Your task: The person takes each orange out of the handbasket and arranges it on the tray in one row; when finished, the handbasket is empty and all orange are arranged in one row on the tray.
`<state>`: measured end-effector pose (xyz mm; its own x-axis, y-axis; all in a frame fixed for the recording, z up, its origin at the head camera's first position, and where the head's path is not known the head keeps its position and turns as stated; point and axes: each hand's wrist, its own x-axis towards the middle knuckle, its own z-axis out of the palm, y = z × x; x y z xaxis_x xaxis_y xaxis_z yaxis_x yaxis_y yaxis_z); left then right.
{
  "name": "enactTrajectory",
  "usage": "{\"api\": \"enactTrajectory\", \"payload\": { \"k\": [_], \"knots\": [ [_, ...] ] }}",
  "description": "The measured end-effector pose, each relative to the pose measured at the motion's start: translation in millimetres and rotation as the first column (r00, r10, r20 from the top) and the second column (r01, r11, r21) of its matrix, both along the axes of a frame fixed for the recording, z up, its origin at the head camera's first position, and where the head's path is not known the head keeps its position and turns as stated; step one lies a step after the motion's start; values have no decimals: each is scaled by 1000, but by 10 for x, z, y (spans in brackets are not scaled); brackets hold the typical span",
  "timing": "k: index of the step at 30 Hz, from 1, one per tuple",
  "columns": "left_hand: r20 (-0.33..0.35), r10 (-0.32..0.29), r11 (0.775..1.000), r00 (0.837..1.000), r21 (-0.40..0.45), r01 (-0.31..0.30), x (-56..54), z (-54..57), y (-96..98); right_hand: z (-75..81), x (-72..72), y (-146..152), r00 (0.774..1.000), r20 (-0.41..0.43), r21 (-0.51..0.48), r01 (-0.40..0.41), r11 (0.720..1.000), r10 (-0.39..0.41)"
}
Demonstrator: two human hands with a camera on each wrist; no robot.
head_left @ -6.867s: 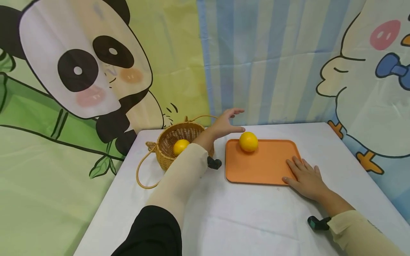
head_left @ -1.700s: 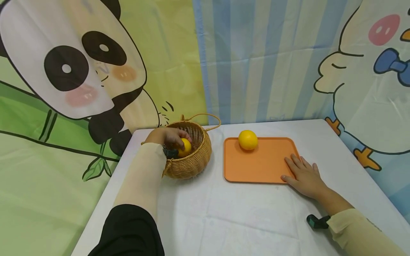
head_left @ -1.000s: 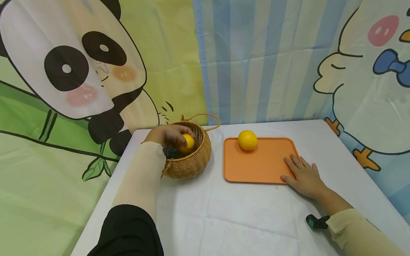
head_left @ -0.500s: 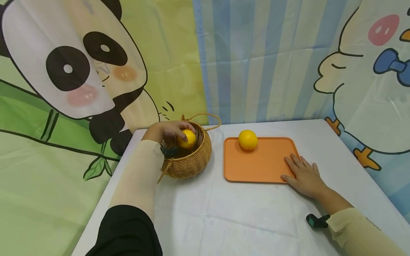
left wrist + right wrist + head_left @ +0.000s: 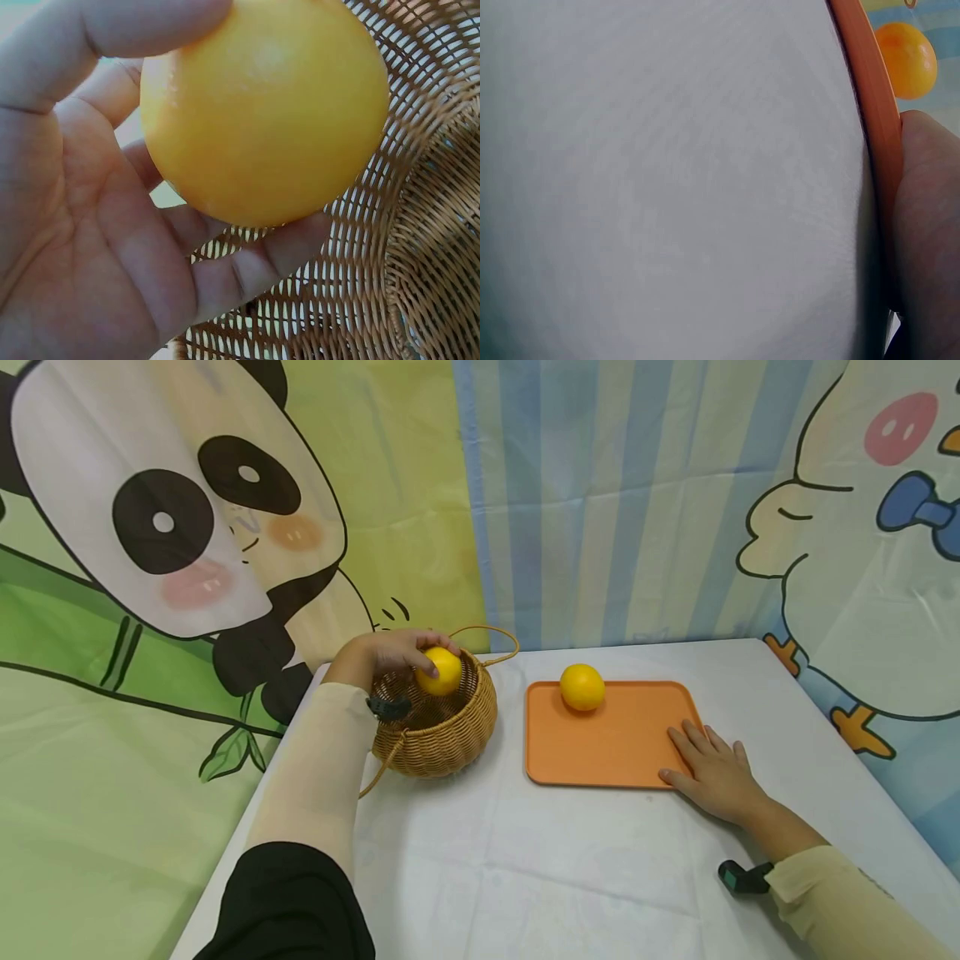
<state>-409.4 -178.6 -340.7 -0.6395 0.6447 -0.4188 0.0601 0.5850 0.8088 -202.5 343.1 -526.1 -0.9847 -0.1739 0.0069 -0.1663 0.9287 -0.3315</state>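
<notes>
My left hand [image 5: 390, 658] grips a round yellow orange [image 5: 438, 672], held at the mouth of a wicker basket [image 5: 450, 745]. In the left wrist view the thumb lies over the orange [image 5: 266, 112] and curled fingers reach beneath it, with the basket's woven wall [image 5: 435, 180] behind. A second orange [image 5: 582, 687] sits at the back left of an orange tray [image 5: 607, 747]. My right hand [image 5: 716, 781] rests with its fingers spread on the tray's front right corner. In the right wrist view only part of this hand [image 5: 934, 225] shows, against the tray's rim [image 5: 881, 112].
A white-covered table [image 5: 570, 868] carries the basket and tray. One basket handle [image 5: 498, 631] stands up at the back, and another handle [image 5: 384, 768] hangs down at the front left. Behind the table hangs a printed cloth [image 5: 600, 502] with a panda and a bird.
The left hand has gone from above the gap between basket and tray into the basket, grasped the orange and raised it to the rim. The right hand has stayed on the tray.
</notes>
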Motion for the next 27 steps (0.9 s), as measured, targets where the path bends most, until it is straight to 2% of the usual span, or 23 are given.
{"api": "enactTrajectory", "payload": {
  "k": [4, 11, 20, 27],
  "knots": [
    [-21, -4, 999, 1000, 39, 5, 16, 50, 46, -5, 7, 13, 1000, 2, 2, 5, 1000, -5],
    [-42, 23, 990, 999, 143, -17, 43, 135, 175, -5, 22, 27, 1000, 8, -2, 12, 1000, -12],
    [-53, 33, 935, 998, 353, -12, 84, 209, 476, 5, 25, 34, 1000, 3, -2, 12, 1000, -12],
    [-164, 51, 918, 985, 396, 19, 91, 216, 740, 9, 6, -3, 1000, 1, -9, 9, 1000, -9]
  ]
}}
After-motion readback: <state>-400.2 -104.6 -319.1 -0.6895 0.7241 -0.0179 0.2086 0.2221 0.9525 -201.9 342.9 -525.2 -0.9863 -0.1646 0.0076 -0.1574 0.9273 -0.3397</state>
